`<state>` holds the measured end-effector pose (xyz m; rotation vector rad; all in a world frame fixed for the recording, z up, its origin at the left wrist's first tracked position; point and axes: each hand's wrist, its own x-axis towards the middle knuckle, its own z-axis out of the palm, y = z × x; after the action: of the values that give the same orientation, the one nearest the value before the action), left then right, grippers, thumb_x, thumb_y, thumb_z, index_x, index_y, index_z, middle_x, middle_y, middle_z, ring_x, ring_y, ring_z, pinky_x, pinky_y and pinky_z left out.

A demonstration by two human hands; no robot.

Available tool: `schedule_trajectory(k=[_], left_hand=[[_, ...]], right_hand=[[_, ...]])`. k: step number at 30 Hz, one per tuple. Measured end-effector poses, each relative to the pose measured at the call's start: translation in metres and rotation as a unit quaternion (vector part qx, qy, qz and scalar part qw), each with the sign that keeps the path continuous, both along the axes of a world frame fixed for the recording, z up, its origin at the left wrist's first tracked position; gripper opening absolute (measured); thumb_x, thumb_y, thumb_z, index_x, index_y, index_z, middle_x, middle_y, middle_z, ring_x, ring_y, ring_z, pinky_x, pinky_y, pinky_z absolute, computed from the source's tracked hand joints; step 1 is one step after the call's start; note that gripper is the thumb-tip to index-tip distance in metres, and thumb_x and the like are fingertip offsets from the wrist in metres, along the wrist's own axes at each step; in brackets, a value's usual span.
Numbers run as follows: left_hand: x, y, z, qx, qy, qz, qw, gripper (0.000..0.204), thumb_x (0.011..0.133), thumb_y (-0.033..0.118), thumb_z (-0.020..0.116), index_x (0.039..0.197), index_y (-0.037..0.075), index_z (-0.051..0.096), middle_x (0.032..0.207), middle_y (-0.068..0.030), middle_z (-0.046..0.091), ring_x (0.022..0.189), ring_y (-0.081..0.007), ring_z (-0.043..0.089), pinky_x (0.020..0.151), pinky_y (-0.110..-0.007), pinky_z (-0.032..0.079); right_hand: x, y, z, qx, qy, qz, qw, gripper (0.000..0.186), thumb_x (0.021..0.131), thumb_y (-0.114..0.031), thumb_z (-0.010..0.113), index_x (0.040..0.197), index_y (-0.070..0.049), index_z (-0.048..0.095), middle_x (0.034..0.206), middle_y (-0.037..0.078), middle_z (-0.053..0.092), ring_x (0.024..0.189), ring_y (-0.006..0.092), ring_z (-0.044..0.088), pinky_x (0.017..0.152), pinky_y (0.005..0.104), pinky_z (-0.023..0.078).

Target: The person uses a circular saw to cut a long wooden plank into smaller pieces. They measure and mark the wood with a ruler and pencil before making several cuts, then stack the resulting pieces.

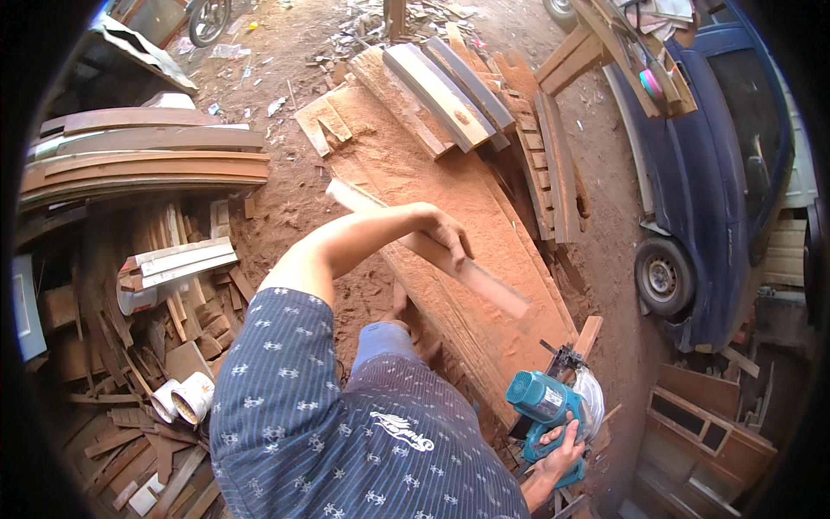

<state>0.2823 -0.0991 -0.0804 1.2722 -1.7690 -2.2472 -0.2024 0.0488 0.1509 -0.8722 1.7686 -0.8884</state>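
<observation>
My left arm reaches across in front of me, and my left hand (448, 235) is closed over the middle of a narrow wooden board (494, 289). The board slants from upper left to lower right above a wide plank (406, 186) coated in sawdust; its near end is slightly blurred. At the lower right, my right hand (558, 448) grips the handle of a teal circular saw (538, 396). The saw is by the near end of the wide plank, apart from the narrow board. Its guard shows on its right side, and the blade's edge is hidden.
Thick timber pieces (441, 95) lie across the plank's far end. Stacked boards (147, 164) and scrap wood (186, 324) with white buckets (192, 396) fill the left. A blue vehicle (705, 190) stands at right, near a wooden frame (705, 428).
</observation>
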Motion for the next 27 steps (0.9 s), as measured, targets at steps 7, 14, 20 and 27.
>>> schedule_trajectory(k=[7, 14, 20, 27], left_hand=[[0.011, 0.067, -0.091, -0.327, -0.241, -0.064, 0.912, 0.069, 0.083, 0.056, 0.073, 0.135, 0.013, 0.060, 0.125, -0.0109, 0.066, 0.119, -0.0266, 0.061, 0.104, -0.042, 0.046], [0.024, 0.063, -0.090, -0.490, -0.209, -0.134, 0.836, 0.069, 0.087, 0.048, 0.073, 0.145, 0.019, 0.047, 0.130, -0.0099, 0.061, 0.125, -0.0294, 0.058, 0.104, -0.043, 0.047], [0.052, 0.073, -0.100, -0.411, -0.280, -0.142, 0.856, 0.068, 0.089, 0.048, 0.072, 0.147, 0.024, 0.046, 0.137, -0.0036, 0.060, 0.128, -0.0229, 0.058, 0.109, -0.044, 0.047], [0.111, 0.088, -0.077, -0.402, -0.370, -0.089, 0.833, 0.067, 0.078, 0.032, 0.084, 0.139, 0.026, 0.055, 0.132, 0.0014, 0.063, 0.128, -0.0212, 0.054, 0.114, -0.043, 0.036]], right_hand=[[0.011, 0.019, 0.007, 0.020, -0.017, -0.031, 0.999, 0.042, 0.103, -0.035, 0.060, 0.118, 0.005, 0.060, 0.062, 0.000, 0.050, 0.049, 0.0100, 0.047, 0.044, 0.0263, 0.042], [0.012, 0.019, -0.012, 0.052, -0.005, 0.012, 0.999, 0.038, 0.102, -0.028, 0.061, 0.120, 0.006, 0.061, 0.065, 0.002, 0.052, 0.052, 0.0108, 0.050, 0.048, 0.0261, 0.044], [0.034, 0.017, -0.015, 0.024, 0.016, 0.008, 1.000, 0.034, 0.099, -0.019, 0.063, 0.118, 0.009, 0.062, 0.066, 0.003, 0.054, 0.054, 0.0118, 0.051, 0.049, 0.0271, 0.043], [0.021, 0.020, -0.025, 0.024, 0.001, 0.082, 0.996, 0.029, 0.094, -0.017, 0.067, 0.111, 0.007, 0.065, 0.068, 0.003, 0.057, 0.055, 0.0101, 0.051, 0.049, 0.0258, 0.042]])
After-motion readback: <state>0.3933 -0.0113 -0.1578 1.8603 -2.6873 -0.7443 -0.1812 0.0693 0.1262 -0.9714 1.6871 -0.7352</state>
